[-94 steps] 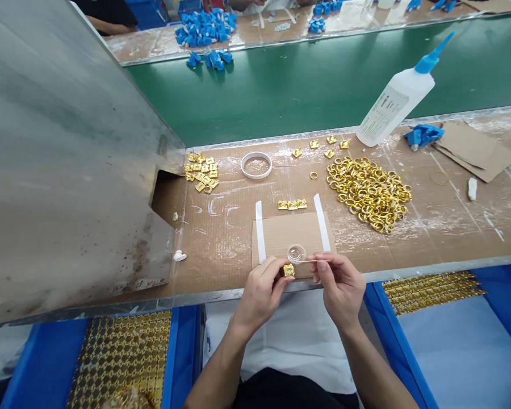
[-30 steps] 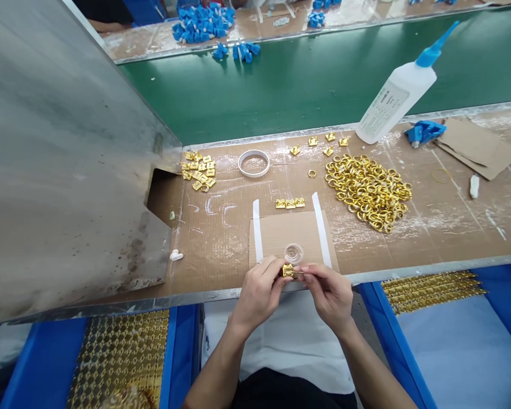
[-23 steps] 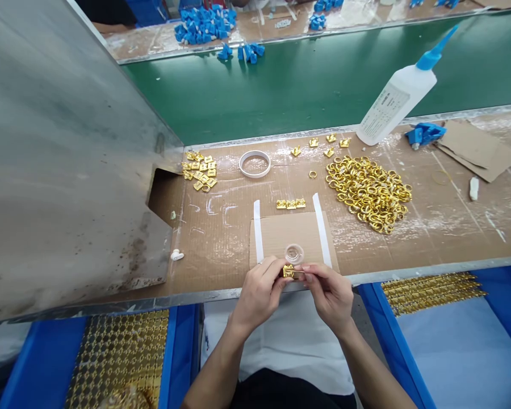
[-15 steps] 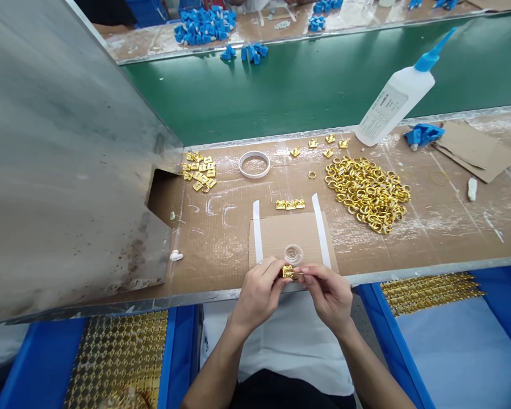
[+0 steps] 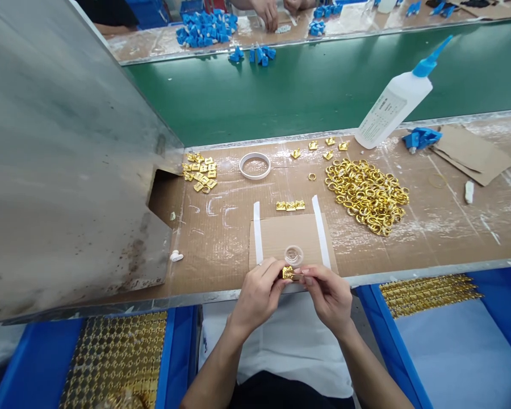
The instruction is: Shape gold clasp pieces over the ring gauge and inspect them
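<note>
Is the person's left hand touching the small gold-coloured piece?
Touching: the head view shows the left hand pinching the small gold-coloured piece between thumb and fingers.

Just ahead of the left hand [image 5: 255, 292], pinched on a gold piece [image 5: 287, 272], a small clear cup [image 5: 293, 255] blocks the way, and the right hand [image 5: 329, 292] with its thin stick [image 5: 297, 275] closes the right side. Left of the grip, a hand could pass over brown board [image 5: 221, 267] to a small white piece [image 5: 176, 256] near the metal panel [image 5: 76, 170]; ahead and right, the ring heap [image 5: 368, 196] obstructs.
</note>
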Demonstrator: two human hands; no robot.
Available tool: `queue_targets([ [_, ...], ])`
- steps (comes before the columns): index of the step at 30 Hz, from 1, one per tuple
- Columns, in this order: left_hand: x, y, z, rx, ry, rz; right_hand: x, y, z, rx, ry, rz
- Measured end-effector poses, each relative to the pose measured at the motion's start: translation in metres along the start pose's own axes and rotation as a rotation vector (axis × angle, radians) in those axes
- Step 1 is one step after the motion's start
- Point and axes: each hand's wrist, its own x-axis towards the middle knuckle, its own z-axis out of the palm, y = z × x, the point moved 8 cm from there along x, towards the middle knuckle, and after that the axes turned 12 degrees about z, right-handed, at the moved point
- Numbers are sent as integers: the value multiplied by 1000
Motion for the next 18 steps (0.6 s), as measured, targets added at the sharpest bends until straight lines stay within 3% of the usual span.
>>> queue_targets([
  [6,1,-3,-4,-50,30,-44,5,-1,-11,15,117,24],
  [10,-1,-7,-10,-102,83,-104,19,-18,-16,-179,239,-75],
  [13,-1,-8,-10,-125,83,-125,27,-27,-8,-322,211,-156],
  [18,-1,-6,-10,-130,67,-119,28,-22,0,-414,168,-146],
])
